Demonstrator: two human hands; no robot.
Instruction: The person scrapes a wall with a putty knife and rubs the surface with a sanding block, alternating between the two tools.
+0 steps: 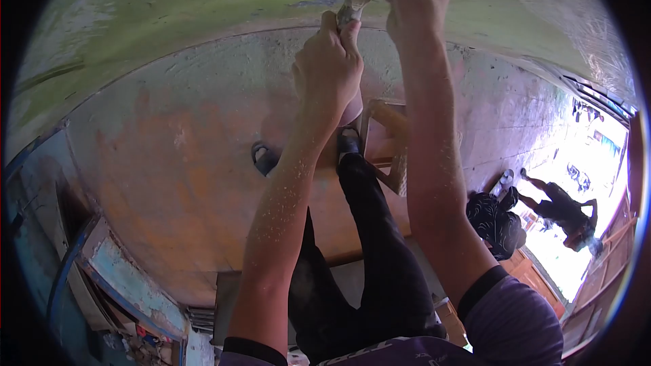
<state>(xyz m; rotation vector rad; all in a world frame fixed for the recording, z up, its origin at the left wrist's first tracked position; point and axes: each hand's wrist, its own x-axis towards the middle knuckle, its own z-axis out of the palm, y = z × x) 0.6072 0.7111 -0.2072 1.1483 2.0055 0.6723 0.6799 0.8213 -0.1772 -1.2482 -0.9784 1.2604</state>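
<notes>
My left hand (pixel 329 64) is closed in a fist, with a whitish, putty-smeared tool (pixel 354 3) sticking up out of it. Its exact kind is hard to make out, since its far end meets the fingers of my right hand (pixel 413 0) at the upper edge of the view. The right fingers are bent round that end and partly cut off by the frame. Both hands are close to a green surface (pixel 271 3) with pale, scraped-looking patches. Light flecks of dust cover my forearms.
My feet in dark sandals (pixel 264 157) stand below. Beside one foot is a wooden stool-like frame (pixel 386 129). At right, a crouching person (pixel 495 224) and a standing person (pixel 563 210) are near a bright doorway. Boards and clutter (pixel 135 339) fill the lower left.
</notes>
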